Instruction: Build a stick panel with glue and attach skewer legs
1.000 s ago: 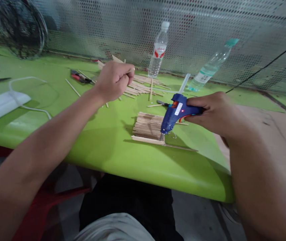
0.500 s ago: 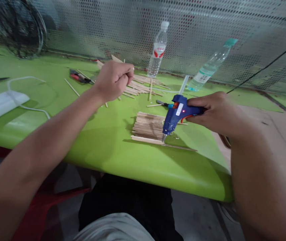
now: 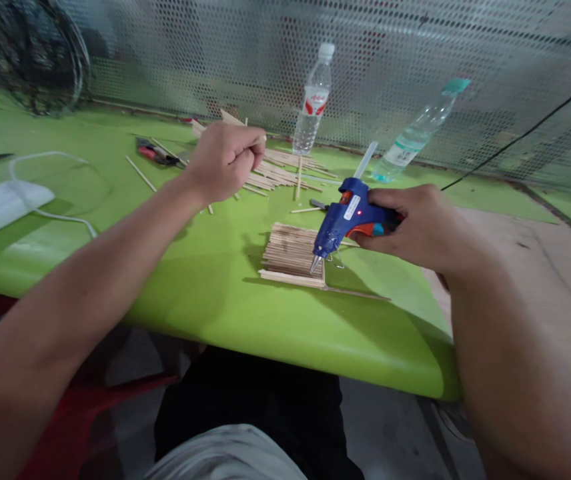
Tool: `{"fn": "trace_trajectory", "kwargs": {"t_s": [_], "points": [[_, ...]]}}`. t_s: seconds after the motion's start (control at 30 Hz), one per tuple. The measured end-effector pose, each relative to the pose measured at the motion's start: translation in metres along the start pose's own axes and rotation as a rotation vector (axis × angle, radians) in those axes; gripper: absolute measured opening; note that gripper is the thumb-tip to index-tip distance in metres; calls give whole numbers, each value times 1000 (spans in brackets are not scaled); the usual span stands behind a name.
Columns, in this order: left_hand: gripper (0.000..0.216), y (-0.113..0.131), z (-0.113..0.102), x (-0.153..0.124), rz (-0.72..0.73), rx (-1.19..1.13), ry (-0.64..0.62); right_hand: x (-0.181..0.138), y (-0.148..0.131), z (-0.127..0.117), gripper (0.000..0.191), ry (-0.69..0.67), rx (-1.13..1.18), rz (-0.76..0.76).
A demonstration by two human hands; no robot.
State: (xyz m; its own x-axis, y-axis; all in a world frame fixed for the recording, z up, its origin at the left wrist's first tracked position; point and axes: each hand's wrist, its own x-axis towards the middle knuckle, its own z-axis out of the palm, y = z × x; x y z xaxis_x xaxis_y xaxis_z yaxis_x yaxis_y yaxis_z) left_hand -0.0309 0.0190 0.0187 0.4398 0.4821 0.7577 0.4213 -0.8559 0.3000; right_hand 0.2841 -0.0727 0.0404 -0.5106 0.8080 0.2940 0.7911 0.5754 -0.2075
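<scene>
Hands are closed and well apart: the right hand (image 3: 423,227) is wrapped around the handle of a blue hot-glue gun (image 3: 338,220), while the left hand (image 3: 228,160), curled tight above the worktop (image 3: 205,287), seems to pinch a thin wooden stick (image 3: 260,139), though only a pale tip shows. Between the two, and closer to the body than either, a panel of wooden sticks (image 3: 290,248) lies on the worktop. The step in hand looks like gluing at the panel's end nearer the right hand; the next move would call for a steady right wrist and a nozzle held low along that end. The gun's long axis slants, its translucent glue stick (image 3: 366,159) rising away from the body and its metal nozzle (image 3: 315,264) pointing down, bodyward and to the left. The panel's sticks run crosswise, from the left hand's side toward the right's.
</scene>
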Motion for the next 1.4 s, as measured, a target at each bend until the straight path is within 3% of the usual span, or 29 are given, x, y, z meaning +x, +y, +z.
{"fn": "trace_trajectory", "kwargs": {"t_s": [0.53,1.4], "points": [[21,-3,0,-1,18,8,-7,2,-2,3,6,-36,59,10],[22,-4,-1,0,29,33,-25,-1,4,0,4,-26,27,2]]}}
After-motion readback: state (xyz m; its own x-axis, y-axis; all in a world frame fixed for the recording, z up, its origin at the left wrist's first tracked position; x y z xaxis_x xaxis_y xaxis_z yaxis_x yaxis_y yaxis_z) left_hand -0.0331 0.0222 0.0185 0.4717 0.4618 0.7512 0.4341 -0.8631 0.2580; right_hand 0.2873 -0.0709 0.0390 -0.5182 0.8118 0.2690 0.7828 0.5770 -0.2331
